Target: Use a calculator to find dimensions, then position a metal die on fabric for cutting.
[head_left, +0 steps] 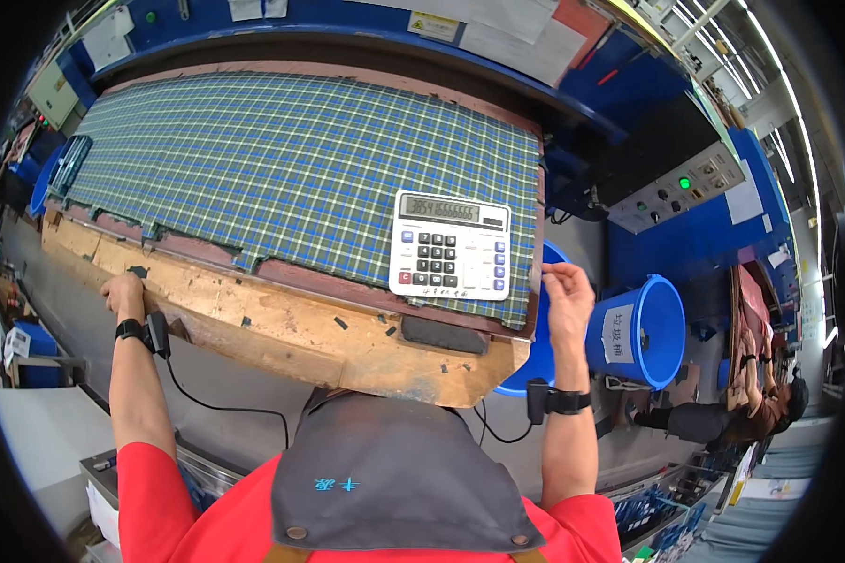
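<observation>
A green, blue and white plaid fabric (272,169) lies spread over the long work table. On its right front part rests a white calculator (479,258) with its display lit by dark digits. My left hand (125,295) is closed at the front wooden ledge (291,338), beside a small dark scrap (138,272); what its fingers hold, if anything, is hidden. Just off the table's right edge is my right hand (570,300), its thumb and fingers pinched together. Nothing can be made out between them.
Dark scraps and a black bar (443,335) lie on the ledge. Blue buckets (662,333) stand at the right, below a control box (676,188) with a green light. Cables hang from both wrist straps. Another person (723,418) works far right.
</observation>
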The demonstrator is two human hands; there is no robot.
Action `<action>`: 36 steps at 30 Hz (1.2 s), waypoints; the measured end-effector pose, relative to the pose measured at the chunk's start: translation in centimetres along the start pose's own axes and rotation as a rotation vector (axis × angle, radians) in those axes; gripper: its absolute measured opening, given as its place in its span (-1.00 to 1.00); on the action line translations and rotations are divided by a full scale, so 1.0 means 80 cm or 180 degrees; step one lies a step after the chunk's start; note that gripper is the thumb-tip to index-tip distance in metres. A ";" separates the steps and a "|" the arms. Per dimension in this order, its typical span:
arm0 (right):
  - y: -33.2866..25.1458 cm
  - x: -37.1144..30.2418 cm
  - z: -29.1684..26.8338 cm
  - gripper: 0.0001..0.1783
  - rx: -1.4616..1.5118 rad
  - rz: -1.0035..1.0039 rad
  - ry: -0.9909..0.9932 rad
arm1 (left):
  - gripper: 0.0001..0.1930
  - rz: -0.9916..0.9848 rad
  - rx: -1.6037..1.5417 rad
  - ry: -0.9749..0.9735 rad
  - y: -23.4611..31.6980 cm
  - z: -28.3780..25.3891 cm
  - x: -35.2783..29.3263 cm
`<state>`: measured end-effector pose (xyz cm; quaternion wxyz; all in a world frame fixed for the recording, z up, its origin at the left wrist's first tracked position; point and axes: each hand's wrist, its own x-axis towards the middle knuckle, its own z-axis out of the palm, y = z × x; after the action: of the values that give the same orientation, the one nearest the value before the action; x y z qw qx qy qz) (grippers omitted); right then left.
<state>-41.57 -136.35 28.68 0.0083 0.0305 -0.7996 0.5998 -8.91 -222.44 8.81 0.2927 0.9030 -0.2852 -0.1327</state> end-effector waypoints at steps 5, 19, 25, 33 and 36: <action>-0.061 0.012 -0.010 -0.82 -0.0128 0.0088 -0.0177 | -0.32 0.0182 0.0135 -0.0265 -0.010 -0.033 -0.038; -0.065 0.136 0.084 -0.57 -0.1235 0.0492 -0.1951 | -0.45 0.0814 0.0416 -0.0355 0.001 -0.112 -0.102; -0.061 0.136 0.079 -0.65 -0.0887 0.0618 -0.2036 | -0.40 0.0636 0.0247 -0.0319 0.005 -0.101 -0.100; -0.068 0.080 0.048 -0.76 -0.0020 0.0401 -0.1597 | -0.49 0.0461 0.0313 -0.0106 -0.007 -0.099 -0.037; -0.053 0.047 0.007 -0.79 0.0402 0.0437 -0.1303 | -0.43 0.0242 -0.0206 -0.0387 -0.007 -0.107 -0.076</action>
<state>-45.09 -138.23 32.79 -0.1969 0.0975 -0.7457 0.6290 -10.07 -214.55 15.70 0.3087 0.8718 -0.3321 -0.1852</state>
